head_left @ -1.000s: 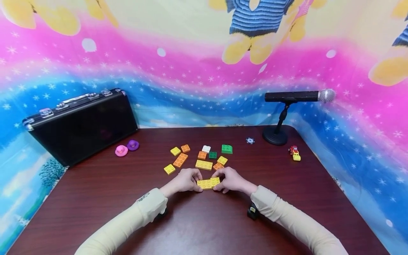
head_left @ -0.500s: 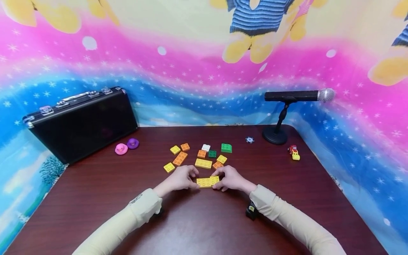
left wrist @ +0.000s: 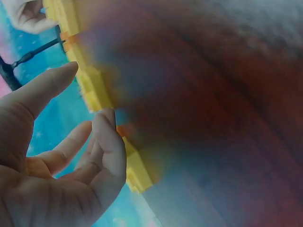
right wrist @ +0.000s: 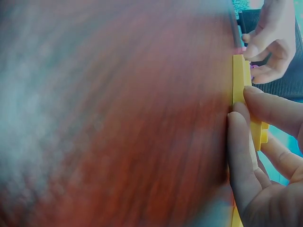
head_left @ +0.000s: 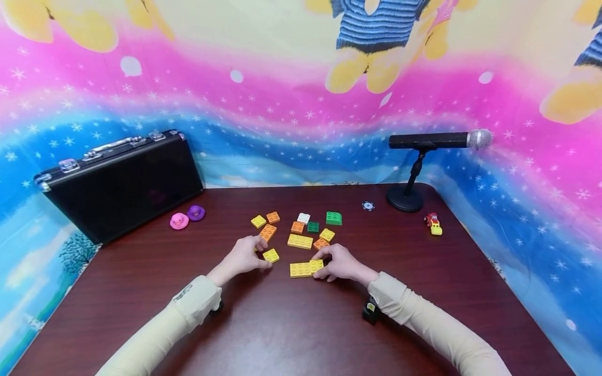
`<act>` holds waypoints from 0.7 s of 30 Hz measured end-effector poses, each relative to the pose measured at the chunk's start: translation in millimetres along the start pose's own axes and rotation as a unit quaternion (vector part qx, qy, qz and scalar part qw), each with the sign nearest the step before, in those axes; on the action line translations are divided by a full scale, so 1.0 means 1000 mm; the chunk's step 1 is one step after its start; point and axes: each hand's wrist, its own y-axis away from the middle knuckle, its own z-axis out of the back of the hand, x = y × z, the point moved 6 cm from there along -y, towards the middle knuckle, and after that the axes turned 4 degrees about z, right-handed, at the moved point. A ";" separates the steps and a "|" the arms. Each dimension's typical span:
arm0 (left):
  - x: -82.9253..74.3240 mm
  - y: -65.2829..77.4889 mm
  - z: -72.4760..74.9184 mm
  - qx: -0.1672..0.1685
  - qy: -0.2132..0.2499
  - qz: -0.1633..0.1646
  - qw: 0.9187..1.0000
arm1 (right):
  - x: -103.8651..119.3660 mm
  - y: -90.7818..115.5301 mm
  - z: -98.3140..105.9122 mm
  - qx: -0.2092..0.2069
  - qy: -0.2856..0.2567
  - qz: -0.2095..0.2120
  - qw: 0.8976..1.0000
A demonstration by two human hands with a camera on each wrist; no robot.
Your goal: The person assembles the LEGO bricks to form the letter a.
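My right hand pinches the right end of a long yellow building brick, where a small square yellow brick sits on top. In the right wrist view, fingertips and thumb lie on either side of the stacked bricks. To the left, my left hand reaches round a loose yellow four-stud brick, thumb by its near edge and fingers by its far left side. From the left wrist view, that brick lies between the spread thumb and fingertips. A further yellow brick is partly hidden behind the fingers.
Orange, yellow, green and white bricks lie just beyond the hands. A black case and two toy ducks stand left; a microphone stand and toy car right.
My left hand has left the end of the long yellow brick and moved left to a small yellow brick, which has come into sight. The right hand stays on the stacked bricks.
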 end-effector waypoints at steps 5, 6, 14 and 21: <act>-0.001 -0.004 -0.007 0.008 -0.035 -0.006 0.999 | 0.000 -0.001 -0.001 0.001 0.001 -0.004 1.000; -0.002 -0.005 -0.007 0.006 -0.037 -0.008 0.999 | 0.000 -0.001 -0.001 0.001 0.000 -0.005 1.000; -0.017 -0.005 -0.010 0.011 0.005 -0.033 0.999 | -0.004 -0.003 0.000 0.002 0.002 -0.009 1.000; -0.031 -0.001 -0.017 0.049 0.074 -0.054 0.995 | -0.003 -0.002 0.000 0.005 0.000 -0.003 1.000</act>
